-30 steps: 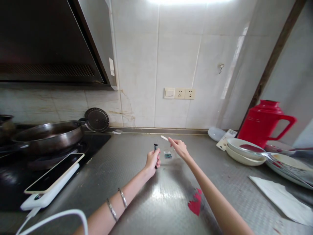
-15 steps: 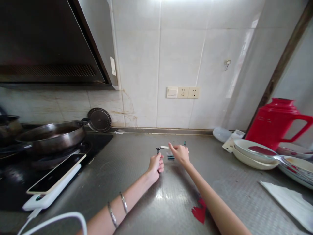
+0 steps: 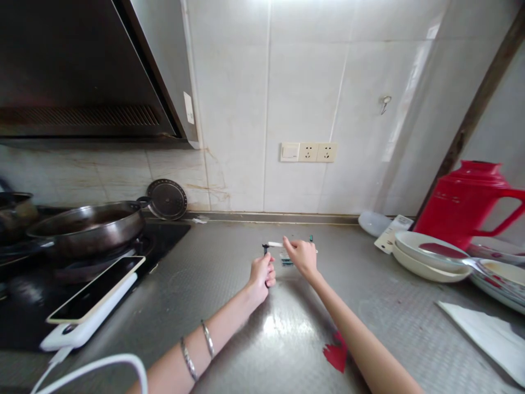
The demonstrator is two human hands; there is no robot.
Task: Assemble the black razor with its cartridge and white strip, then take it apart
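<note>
My left hand (image 3: 261, 273) is closed around the handle of a small black tool (image 3: 266, 249), held upright with its head above my fist. My right hand (image 3: 302, 256) grips a thin white stick (image 3: 275, 244) that points left, its tip at or very near the tool's head; whether they touch is too small to tell. Under and beside my right hand lies a small clear packet with dark stripes (image 3: 286, 261) on the steel counter (image 3: 229, 273). Two silver bangles circle my left forearm.
Left: a pan (image 3: 92, 224) on the stove and a phone (image 3: 98, 287) on a white power bank with a cable. Right: a red jug (image 3: 463, 208), stacked bowls (image 3: 426, 268), a white paper (image 3: 488, 339). A red scrap (image 3: 335, 357) lies near my right forearm.
Both hands keep nearly the same pose; the white stick sits slightly higher and more level against the black tool's head. The view has shifted slightly.
</note>
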